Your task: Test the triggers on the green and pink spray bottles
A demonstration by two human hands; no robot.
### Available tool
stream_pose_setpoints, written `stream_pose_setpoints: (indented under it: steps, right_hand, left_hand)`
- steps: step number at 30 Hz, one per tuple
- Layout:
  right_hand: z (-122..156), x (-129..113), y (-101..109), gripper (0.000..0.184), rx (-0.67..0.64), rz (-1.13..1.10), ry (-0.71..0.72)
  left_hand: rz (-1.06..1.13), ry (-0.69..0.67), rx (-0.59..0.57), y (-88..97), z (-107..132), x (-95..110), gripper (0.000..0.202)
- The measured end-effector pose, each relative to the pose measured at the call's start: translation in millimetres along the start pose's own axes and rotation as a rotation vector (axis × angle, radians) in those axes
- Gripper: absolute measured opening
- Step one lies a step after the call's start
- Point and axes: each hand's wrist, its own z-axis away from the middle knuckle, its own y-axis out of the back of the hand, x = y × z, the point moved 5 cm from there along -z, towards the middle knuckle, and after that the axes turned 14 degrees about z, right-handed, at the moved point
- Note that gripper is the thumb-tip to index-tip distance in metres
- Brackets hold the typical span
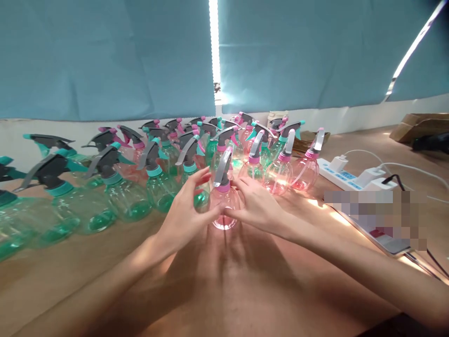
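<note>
A pink clear spray bottle (225, 219) with a grey trigger head stands upright on the brown table in front of me. My left hand (184, 206) curves around its left side, thumb across the front of the bottle and fingers bent beside the neck. From the other side my right hand (257, 203) wraps it, thumb on the front and fingertips near the pink collar. Just left of it stands a green spray bottle (190, 174), partly hidden behind my left hand. Close behind on the right is another pink spray bottle (280, 172).
Rows of green spray bottles (128, 196) and pink ones fill the table's left and back. At right lie a white power strip (345, 175) with plugs and cables, and a blurred-out flat device (382, 229). Cardboard (417, 127) sits far right; blue blinds (105, 56) hang behind.
</note>
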Motion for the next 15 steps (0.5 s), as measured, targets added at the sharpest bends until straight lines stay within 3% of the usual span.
stream_pose_setpoints:
  steps: [4,8,15]
  right_hand:
    - [-13.1,9.5,-2.2,0.048,-0.010,0.111,-0.024]
    - [-27.4,16.2,-5.6,0.040,-0.038,0.189,-0.090]
    - [-48.3,24.0,-7.4,0.035,-0.064,0.251,-0.211]
  left_hand:
    - [-0.095,0.078,0.000,18.7,36.2,-19.7,0.038]
    - [-0.178,0.141,-0.059,27.1,64.9,-39.6,0.031]
    - [-0.173,0.178,-0.105,29.0,76.9,-51.9,0.023]
